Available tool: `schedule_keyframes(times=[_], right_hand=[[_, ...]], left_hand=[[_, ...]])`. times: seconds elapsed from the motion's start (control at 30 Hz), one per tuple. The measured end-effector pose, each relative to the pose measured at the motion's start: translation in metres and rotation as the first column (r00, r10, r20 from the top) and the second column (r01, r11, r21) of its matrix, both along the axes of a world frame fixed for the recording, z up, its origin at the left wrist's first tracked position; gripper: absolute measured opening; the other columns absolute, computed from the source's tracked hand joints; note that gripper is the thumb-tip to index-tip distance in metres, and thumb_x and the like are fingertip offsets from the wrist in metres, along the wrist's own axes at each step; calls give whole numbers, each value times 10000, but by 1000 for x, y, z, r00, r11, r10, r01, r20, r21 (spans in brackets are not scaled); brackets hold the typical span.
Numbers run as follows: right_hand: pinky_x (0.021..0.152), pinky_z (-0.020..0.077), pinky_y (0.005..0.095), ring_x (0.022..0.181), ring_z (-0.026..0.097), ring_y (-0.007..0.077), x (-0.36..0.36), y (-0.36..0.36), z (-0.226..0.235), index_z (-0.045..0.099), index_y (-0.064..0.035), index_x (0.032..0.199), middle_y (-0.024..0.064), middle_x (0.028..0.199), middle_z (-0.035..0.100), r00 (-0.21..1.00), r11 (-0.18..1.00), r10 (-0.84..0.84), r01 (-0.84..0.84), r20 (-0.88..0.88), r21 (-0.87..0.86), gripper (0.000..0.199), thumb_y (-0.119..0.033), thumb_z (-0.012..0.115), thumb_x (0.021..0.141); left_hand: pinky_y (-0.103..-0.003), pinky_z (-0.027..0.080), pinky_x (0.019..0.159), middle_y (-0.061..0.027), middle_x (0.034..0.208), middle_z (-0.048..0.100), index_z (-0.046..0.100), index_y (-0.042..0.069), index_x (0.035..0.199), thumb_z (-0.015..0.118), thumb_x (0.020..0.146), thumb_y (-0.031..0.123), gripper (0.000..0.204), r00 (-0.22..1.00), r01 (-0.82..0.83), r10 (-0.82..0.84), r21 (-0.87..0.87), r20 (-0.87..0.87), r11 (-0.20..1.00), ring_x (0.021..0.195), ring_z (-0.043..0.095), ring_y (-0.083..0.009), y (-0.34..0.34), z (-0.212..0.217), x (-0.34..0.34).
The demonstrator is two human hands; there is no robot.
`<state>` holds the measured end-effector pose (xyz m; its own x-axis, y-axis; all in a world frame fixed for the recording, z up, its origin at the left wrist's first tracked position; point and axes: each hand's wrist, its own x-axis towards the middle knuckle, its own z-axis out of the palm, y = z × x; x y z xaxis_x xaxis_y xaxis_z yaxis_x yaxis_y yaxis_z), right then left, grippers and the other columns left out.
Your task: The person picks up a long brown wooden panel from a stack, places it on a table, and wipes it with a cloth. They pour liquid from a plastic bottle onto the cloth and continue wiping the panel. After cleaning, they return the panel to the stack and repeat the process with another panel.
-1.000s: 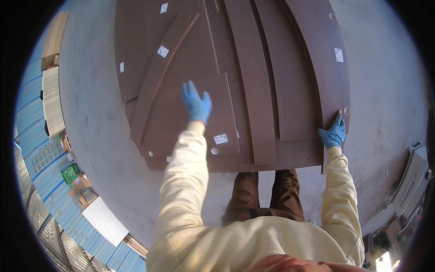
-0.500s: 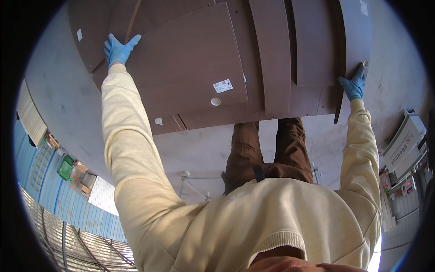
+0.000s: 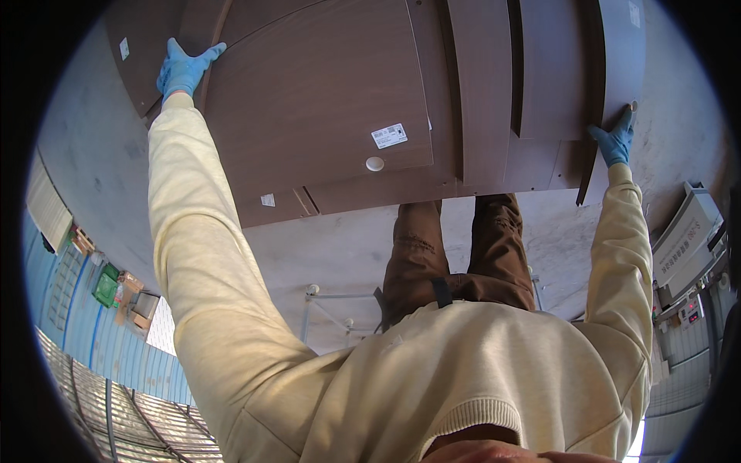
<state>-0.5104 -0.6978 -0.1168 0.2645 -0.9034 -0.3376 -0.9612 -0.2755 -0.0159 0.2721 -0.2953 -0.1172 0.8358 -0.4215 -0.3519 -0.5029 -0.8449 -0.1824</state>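
Brown wood-look panels lie overlapped in front of me, above my legs. My left hand (image 3: pixel 184 68), in a blue glove, rests on the far left panels with its thumb stretched out and its fingers spread. Beside its thumb is a large brown panel (image 3: pixel 324 100) with a white label (image 3: pixel 389 136) and a round hole (image 3: pixel 375 163). My right hand (image 3: pixel 615 143), also gloved in blue, grips a narrow brown panel (image 3: pixel 617 62) at the far right, thumb over its left edge. A fingertip is near a small hole there. The undersides of the panels are hidden.
A pale machine (image 3: pixel 691 243) stands at the right. A metal frame (image 3: pixel 332 297) on small wheels is by my legs. At the left are a green bin (image 3: pixel 106 285), cardboard boxes (image 3: pixel 139 305) and a blue wall (image 3: pixel 73 309). Grey floor surrounds the panels.
My left hand has shifted left and away from me, off the large panel's corner. The panels appear slightly farther up and spread wider in view. My right hand stays on the narrow panel.
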Motion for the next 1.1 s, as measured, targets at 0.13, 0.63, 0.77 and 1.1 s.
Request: schedule_keyframes(times=[0.13,0.63,0.77,1.1], right_hand=[[1194,431,498,1410,489,480,-1,-3,-1,191,-102,1691,303,1551,455,1000,1000,-19,18,14,13,1263,-381,908,689],[1144,472,500,1357,543,457,9,10,21,179,-286,1707,238,1499,498,989,989,-145,146,-21,31,1327,-434,924,618],[1152,458,504,1341,545,436,-12,23,29,208,-186,1704,202,1528,489,997,998,-42,39,63,59,1290,-564,912,691],[946,543,449,1103,710,391,-149,26,46,699,-6,1292,247,1174,745,757,786,-585,443,290,431,623,-544,676,978]], left_hand=[[-552,432,1169,-270,1574,482,262,120,1668,858,645,795,1363,999,-35,35,-75,0,997,1464,476,-438,-9,17,-32],[-436,337,1254,-296,1604,415,290,-126,1594,965,750,440,1220,867,-461,37,-769,-497,443,1496,418,-371,-133,117,-315],[-389,412,1184,-226,1537,500,321,-127,1579,974,773,338,1138,819,-546,50,-748,-572,378,1384,519,-303,-206,140,-416],[-465,537,1110,-309,1442,569,385,-110,1515,971,729,479,1144,740,-668,229,-651,-632,360,1291,628,-396,-415,153,-570]])
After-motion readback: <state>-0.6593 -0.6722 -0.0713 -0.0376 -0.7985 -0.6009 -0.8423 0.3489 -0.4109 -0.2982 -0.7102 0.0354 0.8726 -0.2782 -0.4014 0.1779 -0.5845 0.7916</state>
